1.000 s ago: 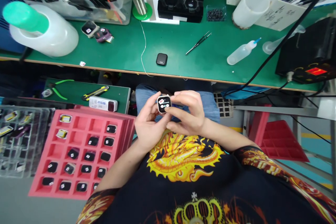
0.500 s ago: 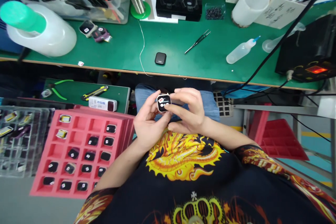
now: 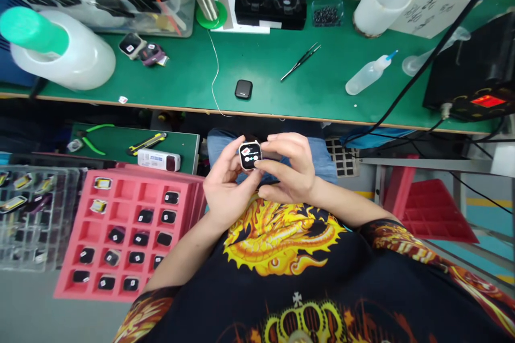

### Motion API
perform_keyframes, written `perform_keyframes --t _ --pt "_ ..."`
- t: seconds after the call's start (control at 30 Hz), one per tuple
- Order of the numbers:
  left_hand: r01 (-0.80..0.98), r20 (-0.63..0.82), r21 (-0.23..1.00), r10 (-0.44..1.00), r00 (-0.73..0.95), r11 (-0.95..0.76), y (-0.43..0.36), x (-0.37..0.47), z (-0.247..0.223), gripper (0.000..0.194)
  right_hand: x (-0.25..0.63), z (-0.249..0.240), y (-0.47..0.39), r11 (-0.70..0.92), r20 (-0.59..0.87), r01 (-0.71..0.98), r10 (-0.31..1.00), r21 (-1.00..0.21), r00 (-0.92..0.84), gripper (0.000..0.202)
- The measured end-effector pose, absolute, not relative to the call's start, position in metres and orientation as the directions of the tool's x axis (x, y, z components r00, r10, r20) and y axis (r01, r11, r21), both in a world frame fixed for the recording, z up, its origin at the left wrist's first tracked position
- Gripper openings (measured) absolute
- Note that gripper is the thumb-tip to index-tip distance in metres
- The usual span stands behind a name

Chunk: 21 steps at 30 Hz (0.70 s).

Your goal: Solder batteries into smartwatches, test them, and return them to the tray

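Note:
A smartwatch body (image 3: 250, 155) without a strap is held above my lap, its dark screen lit with small white icons and a white-and-red sticker on it. My left hand (image 3: 227, 187) grips its left and lower edges between thumb and fingers. From the other side comes my right hand (image 3: 289, 169), fingers apart, one fingertip at the lower right of the screen and another by the upper right edge. The undersides of the watch and of some fingers are hidden.
On the green bench lie a black square case (image 3: 243, 89), tweezers (image 3: 300, 61), a squeeze bottle (image 3: 366, 76) and two watches (image 3: 142, 49). A solder spool (image 3: 207, 6) stands behind. To the left, a pink foam tray (image 3: 90, 230) holds several watches. A black cable (image 3: 418, 80) crosses the right side.
The lower part of the watch screen now shows its white icons more plainly, with the right fingertip slightly lower. Both hands keep nearly the same place; the view has shifted slightly.

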<state>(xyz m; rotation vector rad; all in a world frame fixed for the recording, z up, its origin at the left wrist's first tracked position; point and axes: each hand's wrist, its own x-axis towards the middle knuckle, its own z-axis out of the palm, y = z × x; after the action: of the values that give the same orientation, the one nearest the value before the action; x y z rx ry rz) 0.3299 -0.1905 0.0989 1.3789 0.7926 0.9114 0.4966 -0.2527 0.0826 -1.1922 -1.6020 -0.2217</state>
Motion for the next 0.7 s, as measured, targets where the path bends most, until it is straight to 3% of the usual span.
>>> perform_keyframes --t 0.7 --pt "-0.027 0.040 0.999 0.904 0.426 -0.031 -0.1927 0.3325 0.0974 0.064 0.4948 0.0763 -0.2512 0.472 0.802 0.776 0.592 -0.420 0.074 0.051"
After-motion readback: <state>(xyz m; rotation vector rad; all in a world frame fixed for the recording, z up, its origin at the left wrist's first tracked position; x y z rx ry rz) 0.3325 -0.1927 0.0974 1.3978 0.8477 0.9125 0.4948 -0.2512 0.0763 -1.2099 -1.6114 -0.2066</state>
